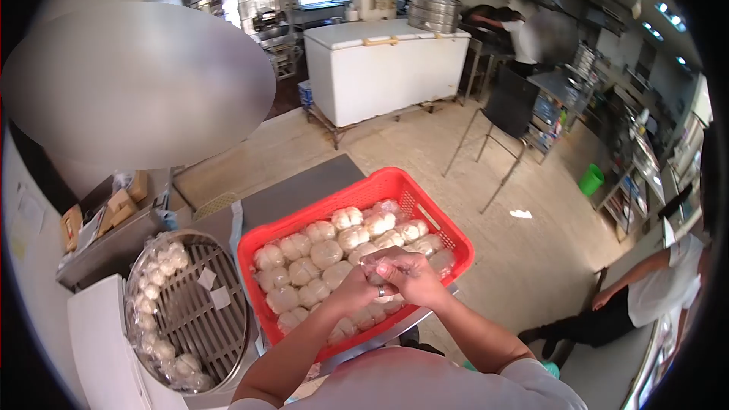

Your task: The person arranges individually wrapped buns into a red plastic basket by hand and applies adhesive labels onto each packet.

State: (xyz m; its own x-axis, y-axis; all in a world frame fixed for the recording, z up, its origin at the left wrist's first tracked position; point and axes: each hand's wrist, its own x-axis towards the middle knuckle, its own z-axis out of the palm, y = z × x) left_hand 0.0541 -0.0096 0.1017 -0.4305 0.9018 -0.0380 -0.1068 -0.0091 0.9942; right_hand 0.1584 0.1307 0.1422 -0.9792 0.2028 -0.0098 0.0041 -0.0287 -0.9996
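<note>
My left hand [355,290] and my right hand [419,281] meet over the near right part of a red plastic basket [250,247]. Both are closed on a crumpled clear plastic bag [372,264]; the fingers hide most of it, and its contents cannot be made out. A ring shows on one finger. Under and around the hands, the basket is filled with rows of round white buns [326,253] in clear plastic. Left of it is a round steamer tray [199,300] with a slatted base, where small plastic-wrapped white pieces [156,288] curve along the left rim.
The basket stands on a grey metal table [304,186]. Boxes [121,205] lie on a ledge at left. Beyond are a white chest freezer [387,80], a black chair [510,102] and a green bin [591,179]. One person [657,288] is at right, another [524,42] farther back.
</note>
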